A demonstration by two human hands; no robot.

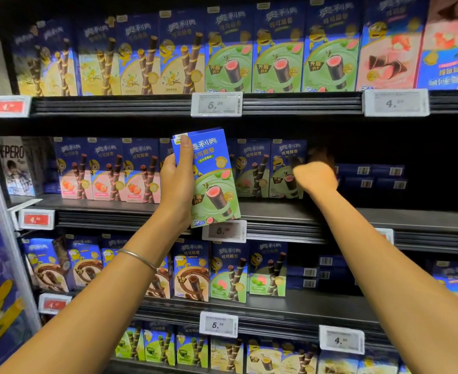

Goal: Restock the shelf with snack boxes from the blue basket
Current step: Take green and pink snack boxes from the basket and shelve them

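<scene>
Left hand [177,182], arm raised and extended, grips a green-and-blue snack box [211,179] upright, thumb along its left edge, in front of the middle shelf [276,211]. Right hand [315,175] reaches into that shelf, wrist bent, fingers curled around the rightmost standing box [287,171]; whether it grips is unclear.

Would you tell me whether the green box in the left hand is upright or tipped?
Nearly upright: the green box leans slightly, printed top uppermost.
</scene>
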